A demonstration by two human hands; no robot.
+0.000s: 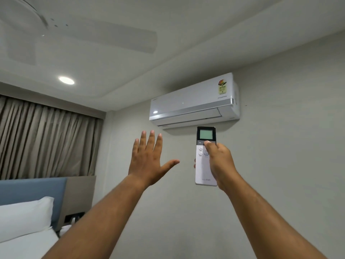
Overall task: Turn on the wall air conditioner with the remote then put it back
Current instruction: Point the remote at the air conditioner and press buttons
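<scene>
Right hand (220, 161) is wrapped around a slim white remote (205, 165), held upright with its dark top end pointing up at the wall air conditioner (194, 101). Its thumb lies across the upper buttons, just under the small pale-green screen, and fingertips show at the remote's left edge. Beside it, well apart from the remote, the left hand (149, 157) is raised with nothing in it, back toward the camera, fingers straight and close together, thumb stuck out to the right. Both forearms are bare and reach up from the bottom of the view.

The remote is a flat, round-cornered bar: glossy black around the screen, a grey band below it, then matte white plastic with round buttons and faint lettering near the bottom end. Right above its tip hangs the air conditioner, a long glossy white box fixed high on the plain pale wall (280, 146), close under the ceiling. A silver strip runs along its front, its louvre sits along the underside, and a coloured sticker is on its upper right corner.

To the left, pleated beige curtains (46, 139) hang in soft vertical folds. Below them is a padded headboard (33, 187), blue on one part and tan on the other, with a plump white pillow (24, 215) leaning on it. On the ceiling are a round lit downlight (66, 80) and a blurred white ceiling fan (56, 25).
</scene>
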